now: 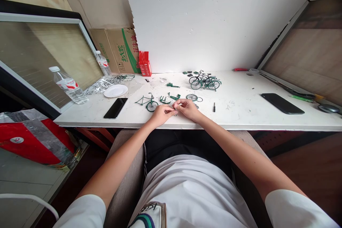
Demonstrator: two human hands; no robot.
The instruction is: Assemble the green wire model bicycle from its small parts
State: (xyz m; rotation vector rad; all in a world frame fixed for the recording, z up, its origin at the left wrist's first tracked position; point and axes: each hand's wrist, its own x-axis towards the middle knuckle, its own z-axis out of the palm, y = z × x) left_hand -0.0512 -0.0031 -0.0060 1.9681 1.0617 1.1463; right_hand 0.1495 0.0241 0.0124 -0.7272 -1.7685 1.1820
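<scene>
My left hand (162,114) and my right hand (188,109) meet just above the front of the white table. Thumb and fingers are pinched together on both, around something too small to make out. Behind the left hand stands a part-built model bicycle: a green frame with one black-spoked wheel (152,106). Beyond the fingers lie a curved green part (165,100) and another green piece (175,97). A loose wheel (191,97) rests past my right hand, with a thin ring (199,99) beside it. Part of another small piece shows beside the right knuckles.
Assembled model bicycles (205,81) stand farther back. A short black screwdriver-like tool (214,107) lies to the right. Phones (115,108) (281,103) lie on both sides. At left are a white plate (115,91), a leaning water bottle (70,87) and parts frames. A white board (213,21) closes the back.
</scene>
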